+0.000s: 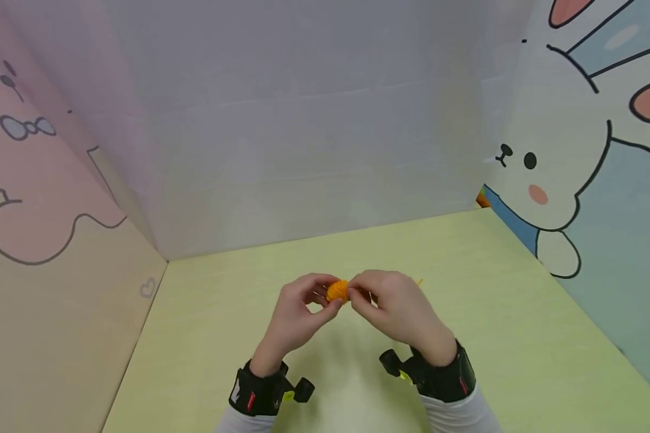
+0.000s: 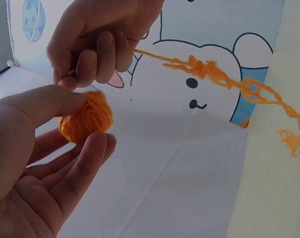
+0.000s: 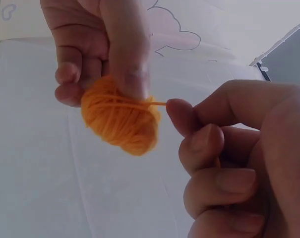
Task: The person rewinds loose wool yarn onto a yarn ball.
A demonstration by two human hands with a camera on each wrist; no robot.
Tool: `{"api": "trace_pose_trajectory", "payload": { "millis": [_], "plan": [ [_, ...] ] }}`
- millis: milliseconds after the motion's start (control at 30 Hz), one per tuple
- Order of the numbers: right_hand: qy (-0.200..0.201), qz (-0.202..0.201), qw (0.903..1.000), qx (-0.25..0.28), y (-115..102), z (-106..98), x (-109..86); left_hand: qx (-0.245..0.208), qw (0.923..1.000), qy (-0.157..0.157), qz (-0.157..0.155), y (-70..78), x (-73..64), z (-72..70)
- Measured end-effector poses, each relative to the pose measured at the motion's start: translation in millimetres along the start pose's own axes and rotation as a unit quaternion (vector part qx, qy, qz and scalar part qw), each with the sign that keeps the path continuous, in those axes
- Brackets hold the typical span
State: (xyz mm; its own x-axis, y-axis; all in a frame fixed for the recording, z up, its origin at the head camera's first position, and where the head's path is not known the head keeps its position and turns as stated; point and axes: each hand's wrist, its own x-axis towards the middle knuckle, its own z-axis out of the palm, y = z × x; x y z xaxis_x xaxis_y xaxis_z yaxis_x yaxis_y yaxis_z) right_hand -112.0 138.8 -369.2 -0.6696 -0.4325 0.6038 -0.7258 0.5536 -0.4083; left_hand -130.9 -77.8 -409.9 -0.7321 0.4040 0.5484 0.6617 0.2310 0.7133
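A small ball of orange yarn is held above the table between the thumb and fingers of my left hand. In the right wrist view, windings cross the ball at several angles. My right hand is just beside it and pinches the strand that leaves the ball, the other fingers curled in. From the far side of that hand, a loose, tangled length of yarn trails off in the left wrist view, with open loops and a bunched end.
The pale yellow-green table lies under both hands. A plain white sheet stands at the back. Printed cartoon panels flank it: a pink one on the left, a rabbit one on the right. Each wrist wears a black strap with a camera.
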Motion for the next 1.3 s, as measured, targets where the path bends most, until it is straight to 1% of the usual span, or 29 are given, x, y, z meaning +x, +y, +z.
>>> {"api": "trace_pose_trajectory", "payload": {
  "millis": [100, 167, 267, 367, 467, 567, 600, 700, 767, 833, 900, 967, 1000, 1067, 1167, 1233, 1300],
  "plan": [
    [0.013, -0.009, 0.9999, 0.002, 2.5, 0.3, 0.6, -0.015, 0.9985, -0.048, 0.022, 2.3, 0.1, -1.7],
    [0.02, -0.011, 0.9997, 0.004, 3.7, 0.9, 1.1, -0.033, 0.9965, -0.071, 0.031, 4.4, -0.3, -3.1],
    [0.029, -0.014, 0.9994, 0.013, 5.8, 2.0, 1.4, -0.071, 0.9935, -0.08, 0.04, 7.5, -1.7, -5.9],
    [0.03, -0.015, 0.9992, 0.023, 6.8, 2.6, 2.4, -0.114, 0.9896, -0.072, 0.051, 9.8, -2.6, -8.6],
    [0.012, -0.004, 0.9994, 0.033, 6.2, 4.1, 3.6, -0.155, 0.9849, -0.049, 0.06, 11.6, -2.8, -10.7],
    [-0.031, 0.021, 0.9987, 0.036, 3.5, 6.6, 4.4, -0.199, 0.9786, -0.011, 0.053, 12.8, -2.6, -11.9],
    [-0.048, 0.029, 0.9978, 0.035, 2.3, 7.7, 4.7, -0.215, 0.9755, 0.004, 0.046, 13.4, -2.6, -12.2],
    [-0.098, 0.045, 0.9936, 0.032, -1.2, 11.4, 4.6, -0.255, 0.9653, 0.055, 0.012, 13.6, -2.9, -12.3],
    [-0.126, 0.048, 0.9904, 0.029, -3.7, 13.8, 4.7, -0.273, 0.9575, 0.092, -0.016, 12.4, -3.1, -12.0],
    [-0.151, 0.048, 0.9872, 0.023, -5.8, 16.0, 4.1, -0.278, 0.9506, 0.133, -0.041, 10.6, -2.9, -11.9],
    [-0.17, 0.044, 0.9842, 0.019, -7.9, 17.5, 3.4, -0.271, 0.9455, 0.171, -0.059, 8.8, -2.1, -12.1],
    [-0.183, 0.038, 0.9822, 0.017, -10.1, 17.8, 2.6, -0.252, 0.9433, 0.204, -0.069, 7.2, -0.7, -12.8],
    [-0.186, 0.033, 0.9819, 0.019, -11.1, 17.6, 2.1, -0.232, 0.9452, 0.218, -0.072, 6.7, 0.1, -13.3],
    [-0.181, 0.019, 0.9828, 0.027, -13.3, 16.1, 1.5, -0.177, 0.9522, 0.238, -0.074, 7.4, 2.2, -14.2],
    [-0.157, -0.012, 0.9865, 0.045, -16.8, 12.0, 0.9, -0.076, 0.9645, 0.245, -0.063, 11.8, 5.4, -15.0],
    [-0.131, -0.036, 0.989, 0.057, -18.4, 8.6, 0.6, -0.014, 0.9707, 0.236, -0.045, 16.7, 7.3, -15.1],
    [-0.104, -0.061, 0.9906, 0.066, -18.9, 5.3, 0.5, 0.031, 0.9752, 0.217, -0.028, 20.3, 8.9, -14.7]
  ]
}}
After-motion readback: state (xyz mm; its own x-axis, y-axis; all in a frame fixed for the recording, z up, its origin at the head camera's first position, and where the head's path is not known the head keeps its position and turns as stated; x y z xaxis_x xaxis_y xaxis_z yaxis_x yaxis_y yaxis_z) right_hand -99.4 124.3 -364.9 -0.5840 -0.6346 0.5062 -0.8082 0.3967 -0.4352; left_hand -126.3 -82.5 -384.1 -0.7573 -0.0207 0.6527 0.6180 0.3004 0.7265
